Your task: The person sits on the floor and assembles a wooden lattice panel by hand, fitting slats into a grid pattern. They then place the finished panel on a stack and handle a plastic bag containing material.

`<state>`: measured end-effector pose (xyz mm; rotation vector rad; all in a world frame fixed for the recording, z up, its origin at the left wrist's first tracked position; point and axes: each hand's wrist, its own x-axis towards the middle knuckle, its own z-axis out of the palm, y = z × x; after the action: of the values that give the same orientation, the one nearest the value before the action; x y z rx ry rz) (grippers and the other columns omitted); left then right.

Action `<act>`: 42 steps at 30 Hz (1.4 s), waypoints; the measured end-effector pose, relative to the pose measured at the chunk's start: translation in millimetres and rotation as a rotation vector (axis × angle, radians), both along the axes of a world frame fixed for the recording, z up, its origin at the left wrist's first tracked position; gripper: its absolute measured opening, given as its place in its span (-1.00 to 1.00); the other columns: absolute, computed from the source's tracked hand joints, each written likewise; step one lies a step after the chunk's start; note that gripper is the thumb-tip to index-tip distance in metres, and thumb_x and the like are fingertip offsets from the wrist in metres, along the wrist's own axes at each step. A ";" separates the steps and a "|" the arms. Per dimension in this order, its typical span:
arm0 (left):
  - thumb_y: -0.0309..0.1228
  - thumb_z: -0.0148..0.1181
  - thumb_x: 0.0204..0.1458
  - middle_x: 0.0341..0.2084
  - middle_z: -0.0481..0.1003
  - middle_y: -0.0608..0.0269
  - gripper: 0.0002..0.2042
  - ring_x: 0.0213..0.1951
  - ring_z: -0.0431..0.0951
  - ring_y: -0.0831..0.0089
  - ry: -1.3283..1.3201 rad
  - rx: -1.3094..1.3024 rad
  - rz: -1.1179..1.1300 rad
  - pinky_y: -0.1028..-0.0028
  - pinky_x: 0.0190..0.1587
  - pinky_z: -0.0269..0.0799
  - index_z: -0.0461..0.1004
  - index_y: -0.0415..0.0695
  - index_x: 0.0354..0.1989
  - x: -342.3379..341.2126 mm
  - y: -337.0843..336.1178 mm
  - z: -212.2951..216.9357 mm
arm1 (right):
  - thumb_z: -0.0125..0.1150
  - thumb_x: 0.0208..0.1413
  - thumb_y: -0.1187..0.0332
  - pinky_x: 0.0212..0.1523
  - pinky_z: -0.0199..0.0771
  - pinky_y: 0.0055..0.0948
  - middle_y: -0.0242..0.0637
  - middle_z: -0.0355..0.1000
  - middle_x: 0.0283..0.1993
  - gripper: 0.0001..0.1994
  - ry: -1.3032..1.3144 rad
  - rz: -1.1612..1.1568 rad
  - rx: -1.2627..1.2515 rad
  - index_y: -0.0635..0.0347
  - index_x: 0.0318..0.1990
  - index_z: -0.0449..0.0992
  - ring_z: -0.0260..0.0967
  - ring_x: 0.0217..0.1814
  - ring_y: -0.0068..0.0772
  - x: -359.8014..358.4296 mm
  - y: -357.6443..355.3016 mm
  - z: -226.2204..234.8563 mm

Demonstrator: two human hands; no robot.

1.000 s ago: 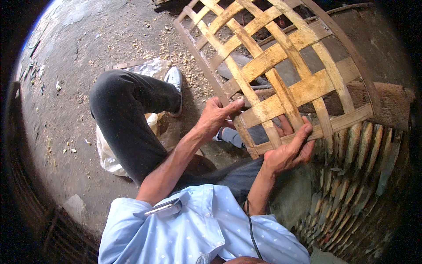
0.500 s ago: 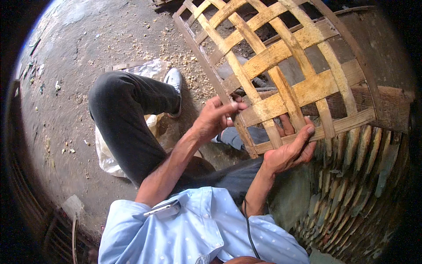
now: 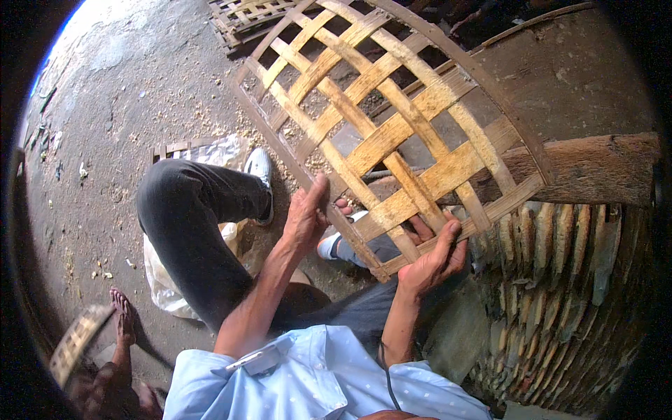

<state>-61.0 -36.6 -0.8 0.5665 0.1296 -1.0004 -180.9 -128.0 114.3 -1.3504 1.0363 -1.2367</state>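
– Lattice of broad yellow-tan woven strips in a brown wooden frame (image 3: 395, 133): where is it?
– Held slanting, overlapping the left part of the rough brown wooden beam (image 3: 595, 164)
– And the grip?
– Left hand (image 3: 306, 213), farther from the beam, has its fingers (image 3: 343, 204) pinching the lattice's left rail (image 3: 283, 143); right hand (image 3: 430, 266), nearer the beam, has its own pinching the near rail (image 3: 514, 197)
– Just this side of the beam?
– Thin tan pieces (image 3: 553, 245), tightly ranked
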 end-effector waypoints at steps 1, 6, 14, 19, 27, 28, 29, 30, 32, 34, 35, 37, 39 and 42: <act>-0.19 0.17 0.21 -0.27 0.51 0.06 -0.59 -0.34 0.61 0.35 -0.025 -0.064 -0.019 0.34 -0.25 0.68 0.37 -0.35 -0.03 -0.6 1.6 -1.1 | 0.10 0.27 0.05 -0.29 0.64 -0.26 0.06 0.46 -0.10 -0.54 -0.006 -0.015 0.003 0.34 0.02 0.36 0.55 -0.20 -0.11 0.8 1.8 1.6; -0.07 0.07 0.25 -0.33 0.56 0.04 -0.48 -0.24 0.64 0.23 -0.200 0.017 -0.130 0.24 -0.14 0.64 0.36 -0.38 0.06 -0.6 0.7 -12.7 | 0.14 0.25 0.06 -0.35 0.66 -0.28 0.03 0.45 -0.05 -0.54 -0.031 -0.054 0.017 0.36 0.00 0.39 0.57 -0.22 -0.12 5.9 2.9 11.7; -0.08 0.06 0.25 -0.27 0.55 0.06 -0.54 -0.29 0.64 0.35 -0.165 -0.020 -0.045 0.35 -0.21 0.68 0.39 -0.32 0.00 -1.2 -5.0 -3.4 | 0.08 0.28 0.07 -0.31 0.65 -0.26 0.06 0.45 -0.05 -0.55 0.052 -0.068 -0.053 0.36 0.03 0.37 0.56 -0.17 -0.10 -1.6 -2.3 3.2; -0.26 0.15 0.21 -0.43 0.54 0.15 -0.69 -0.38 0.64 0.36 0.041 -0.103 -0.028 0.33 -0.25 0.70 0.44 -0.33 -0.15 6.3 -7.9 -13.7 | 0.08 0.29 0.09 -0.29 0.65 -0.22 0.08 0.45 -0.05 -0.56 0.065 -0.043 0.031 0.35 0.04 0.37 0.56 -0.16 -0.06 -0.5 -1.1 11.4; 0.05 0.12 0.18 -0.48 0.43 0.35 -0.58 -0.39 0.54 0.48 -0.094 0.260 -0.066 0.40 -0.42 0.48 0.45 -0.13 -0.30 9.6 -1.2 3.1 | 0.11 0.26 0.08 -0.27 0.65 -0.16 0.06 0.44 -0.05 -0.56 0.056 -0.114 0.042 0.34 0.02 0.40 0.55 -0.18 -0.04 1.1 2.3 6.6; 0.11 0.11 0.16 -0.55 0.39 0.43 -0.56 -0.41 0.50 0.56 -0.073 0.346 -0.087 0.46 -0.48 0.37 0.46 -0.07 -0.37 8.5 -1.9 6.5 | 0.12 0.25 0.07 -0.28 0.65 -0.17 0.06 0.45 -0.05 -0.55 0.059 -0.082 0.000 0.35 0.02 0.40 0.54 -0.18 -0.05 -1.1 1.5 4.6; 0.04 0.18 0.14 -0.53 0.41 0.41 -0.62 -0.39 0.52 0.54 -0.104 0.182 -0.055 0.45 -0.44 0.42 0.46 -0.05 -0.35 3.5 -1.0 5.7 | 0.12 0.25 0.07 -0.28 0.65 -0.17 0.07 0.45 -0.05 -0.55 0.067 -0.082 0.002 0.35 0.02 0.40 0.54 -0.18 -0.05 -1.1 1.9 4.9; -0.03 0.21 0.15 -0.43 0.47 0.34 -0.63 -0.34 0.56 0.49 -0.090 0.050 -0.045 0.41 -0.35 0.52 0.45 -0.13 -0.23 -2.2 -3.1 -6.5 | 0.12 0.25 0.07 -0.28 0.64 -0.18 0.07 0.46 -0.05 -0.55 0.075 -0.084 0.003 0.35 0.02 0.40 0.54 -0.18 -0.05 -0.1 2.8 7.1; -0.23 0.26 0.16 -0.30 0.53 0.28 -0.68 -0.29 0.60 0.46 -0.020 -0.068 -0.043 0.36 -0.27 0.61 0.42 -0.20 -0.08 -2.1 -1.9 -11.3 | 0.12 0.25 0.07 -0.27 0.64 -0.19 0.08 0.46 -0.03 -0.54 0.069 -0.063 -0.010 0.35 0.04 0.40 0.55 -0.16 -0.06 -2.7 -0.6 5.9; -0.31 0.26 0.16 -0.28 0.52 0.26 -0.70 -0.26 0.61 0.42 -0.210 0.131 -0.153 0.31 -0.22 0.64 0.40 -0.22 -0.06 7.4 0.3 -14.0 | 0.12 0.25 0.07 -0.26 0.64 -0.18 0.07 0.46 -0.02 -0.53 0.070 -0.073 -0.020 0.35 0.05 0.40 0.55 -0.16 -0.05 -6.0 -5.6 1.0; -0.35 0.25 0.16 -0.27 0.52 0.24 -0.71 -0.25 0.61 0.40 -0.299 0.222 -0.204 0.28 -0.20 0.66 0.39 -0.23 -0.05 11.0 1.5 -11.7 | 0.12 0.25 0.07 -0.26 0.64 -0.17 0.07 0.46 -0.01 -0.53 0.075 -0.077 -0.033 0.35 0.05 0.40 0.56 -0.15 -0.04 -5.3 -5.8 4.2; -0.30 0.26 0.16 -0.25 0.51 0.23 -0.70 -0.25 0.60 0.43 -0.243 0.101 -0.159 0.32 -0.19 0.64 0.41 -0.22 -0.07 5.7 -2.3 -30.8 | 0.15 0.24 0.05 -0.27 0.61 -0.23 0.00 0.46 -0.02 -0.54 0.064 -0.095 0.005 0.33 0.03 0.43 0.55 -0.19 -0.11 -2.8 -3.4 6.8; -0.20 0.25 0.16 -0.26 0.51 0.25 -0.68 -0.27 0.59 0.49 0.032 -0.112 -0.023 0.42 -0.22 0.58 0.45 -0.21 -0.11 -3.4 -4.8 -18.9 | 0.16 0.24 0.04 -0.28 0.60 -0.26 -0.03 0.47 -0.02 -0.54 0.072 -0.112 0.038 0.32 0.02 0.44 0.55 -0.20 -0.14 -3.4 -5.0 3.6; -0.22 0.23 0.18 -0.27 0.50 0.28 -0.71 -0.26 0.56 0.49 -0.091 0.036 -0.157 0.36 -0.15 0.60 0.43 -0.16 -0.09 1.4 -2.0 -13.8 | 0.15 0.24 0.04 -0.29 0.60 -0.26 -0.04 0.47 -0.02 -0.53 0.092 -0.152 0.036 0.32 0.03 0.44 0.56 -0.20 -0.15 -2.5 -6.9 9.7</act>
<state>-59.6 -38.6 -14.6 0.6623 0.0223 -1.1237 -183.4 -134.9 124.0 -1.3307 1.2393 -1.2706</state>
